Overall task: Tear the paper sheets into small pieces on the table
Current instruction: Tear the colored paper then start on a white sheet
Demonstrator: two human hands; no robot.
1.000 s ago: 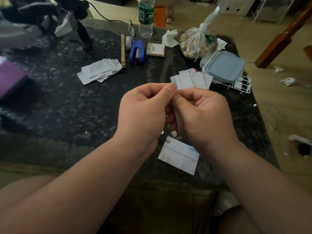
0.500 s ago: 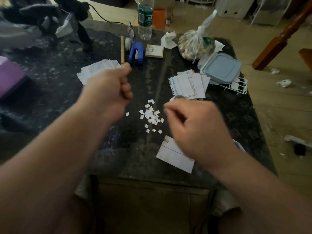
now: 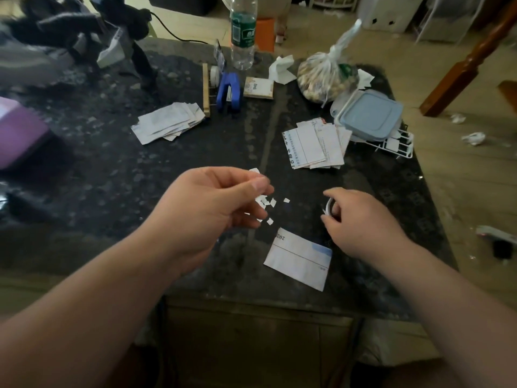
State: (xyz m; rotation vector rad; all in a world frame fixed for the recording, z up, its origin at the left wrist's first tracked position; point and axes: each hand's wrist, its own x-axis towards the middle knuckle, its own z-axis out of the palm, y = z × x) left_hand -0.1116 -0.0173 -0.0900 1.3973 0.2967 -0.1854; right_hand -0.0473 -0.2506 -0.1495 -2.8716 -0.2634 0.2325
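Plainly such paper is light, thin and limp, tearing easily from an edge, so pinch it close beside the tear line. The right hand (image 3: 361,222) curls round one narrow curled strip (image 3: 328,208); the left hand (image 3: 212,208) has thumb meeting forefinger, whether pinching anything I cannot tell. From the blue stapler (image 3: 229,91): one stack of sheets (image 3: 170,123) just left, a second stack (image 3: 316,145) right and nearer the person, one part sheet (image 3: 299,257) nearest of all, some six small pieces (image 3: 270,204) between.

Dim, soft-focus wide-angle view, brighter far floor, bowed blurry edges.
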